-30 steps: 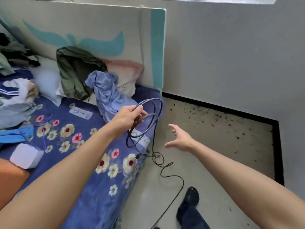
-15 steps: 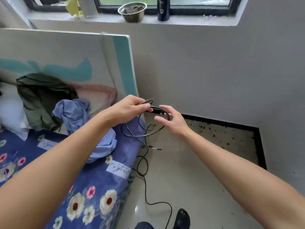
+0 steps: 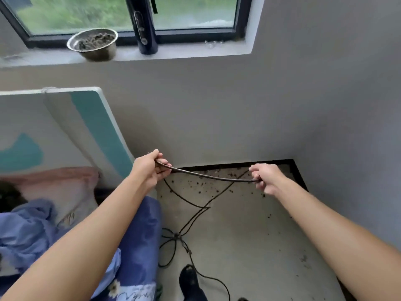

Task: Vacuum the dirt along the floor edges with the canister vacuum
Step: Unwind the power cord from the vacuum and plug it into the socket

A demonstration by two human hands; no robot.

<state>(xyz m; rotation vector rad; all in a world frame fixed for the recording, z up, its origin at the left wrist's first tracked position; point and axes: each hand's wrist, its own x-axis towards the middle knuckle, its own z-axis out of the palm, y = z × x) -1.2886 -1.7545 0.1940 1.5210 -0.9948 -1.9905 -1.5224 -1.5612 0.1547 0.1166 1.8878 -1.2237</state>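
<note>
A black power cord (image 3: pixel 208 176) stretches between my two hands above the floor. My left hand (image 3: pixel 149 168) grips its coiled end near the bed's headboard. My right hand (image 3: pixel 265 177) pinches the cord farther right. More loops of it hang down and lie on the pale floor (image 3: pixel 249 235). Dark dirt specks (image 3: pixel 219 181) are scattered along the black skirting (image 3: pixel 238 163) in the corner. The canister vacuum is not in view.
A bed with a blue flowered cover (image 3: pixel 141 246) and a white-teal headboard (image 3: pixel 95 127) fills the left. A metal bowl (image 3: pixel 93 43) and a dark bottle (image 3: pixel 144 25) stand on the window sill. My dark shoe (image 3: pixel 189 281) is on the floor below.
My right hand took hold of the cord and drew it out to the right, so the coil opened into a stretched length. The view rose toward the window and corner.
</note>
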